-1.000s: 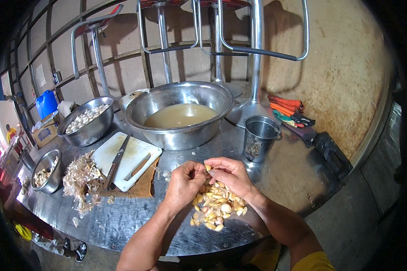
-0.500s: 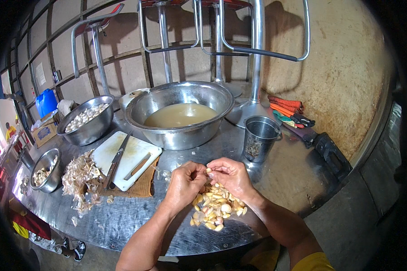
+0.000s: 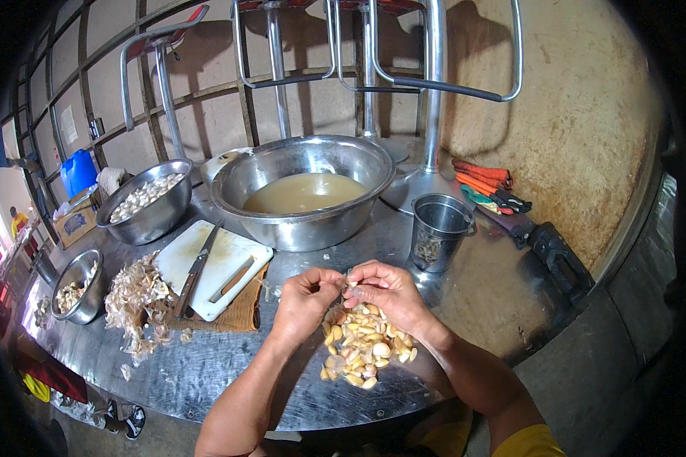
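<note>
My left hand and my right hand meet just beyond a heap of yellowish garlic cloves on the metal table. Between the right thumb and fingers sits a pale garlic clove, partly hidden by the fingertips. The left thumb and forefinger are pinched together beside it; what they grip is too small to make out, perhaps skin. To the left, a knife lies across a white cutting board on a brown cloth. Next to the board is a pile of papery garlic skins.
A large steel basin of cloudy liquid stands behind my hands, with a metal cup to its right. Bowls of garlic, a steel bowl and a smaller bowl, stand left. Gloves lie back right; upturned stools stand behind.
My fingertips have shifted slightly, with the hands a little farther apart. The clove now sits deeper in the right fingers. Everything else on the table stays in place.
</note>
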The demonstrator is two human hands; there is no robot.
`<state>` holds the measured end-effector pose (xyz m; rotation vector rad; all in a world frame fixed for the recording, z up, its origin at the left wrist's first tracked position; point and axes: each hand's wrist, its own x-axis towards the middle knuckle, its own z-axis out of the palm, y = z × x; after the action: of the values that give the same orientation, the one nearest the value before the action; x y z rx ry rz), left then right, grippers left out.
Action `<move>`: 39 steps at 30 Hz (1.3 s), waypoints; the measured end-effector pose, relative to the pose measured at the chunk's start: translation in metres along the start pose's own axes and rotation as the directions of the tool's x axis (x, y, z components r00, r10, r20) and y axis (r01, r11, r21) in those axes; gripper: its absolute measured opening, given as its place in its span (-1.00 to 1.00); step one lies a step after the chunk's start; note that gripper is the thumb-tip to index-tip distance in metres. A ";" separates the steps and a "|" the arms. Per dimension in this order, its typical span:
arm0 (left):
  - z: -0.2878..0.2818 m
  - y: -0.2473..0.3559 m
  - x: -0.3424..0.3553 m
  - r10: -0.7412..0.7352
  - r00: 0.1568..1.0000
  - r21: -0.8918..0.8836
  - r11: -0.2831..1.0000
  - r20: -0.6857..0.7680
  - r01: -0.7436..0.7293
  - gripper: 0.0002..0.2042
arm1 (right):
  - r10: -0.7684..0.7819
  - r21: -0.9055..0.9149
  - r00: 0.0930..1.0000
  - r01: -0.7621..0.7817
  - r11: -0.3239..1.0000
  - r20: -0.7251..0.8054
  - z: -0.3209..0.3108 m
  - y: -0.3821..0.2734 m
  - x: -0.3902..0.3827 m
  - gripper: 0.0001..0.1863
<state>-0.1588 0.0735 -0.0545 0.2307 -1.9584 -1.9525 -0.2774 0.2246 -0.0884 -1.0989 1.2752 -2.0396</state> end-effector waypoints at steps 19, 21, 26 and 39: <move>0.006 0.010 -0.003 -0.047 0.999 0.108 0.993 0.016 0.045 -0.83 | -0.069 -0.128 0.996 0.062 0.990 -0.051 -0.003 0.000 0.001 -0.79; 0.009 0.006 -0.005 -0.036 0.999 0.097 0.995 0.012 0.034 -0.82 | -0.054 -0.172 0.997 0.043 0.984 -0.060 0.000 -0.001 0.001 -0.78; 0.005 -0.003 -0.003 -0.013 1.000 0.131 0.991 0.006 0.012 -0.80 | -0.026 -0.162 0.997 0.015 0.987 -0.069 0.003 0.001 0.000 -0.77; -0.003 0.008 0.000 -0.103 0.994 -0.105 0.989 0.046 0.107 -0.87 | 0.224 0.272 0.974 -0.227 0.935 0.043 -0.003 -0.007 0.002 -0.77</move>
<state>-0.1564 0.0714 -0.0468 0.2729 -1.8938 -2.1382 -0.2810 0.2274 -0.0816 -0.7958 1.0203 -1.9597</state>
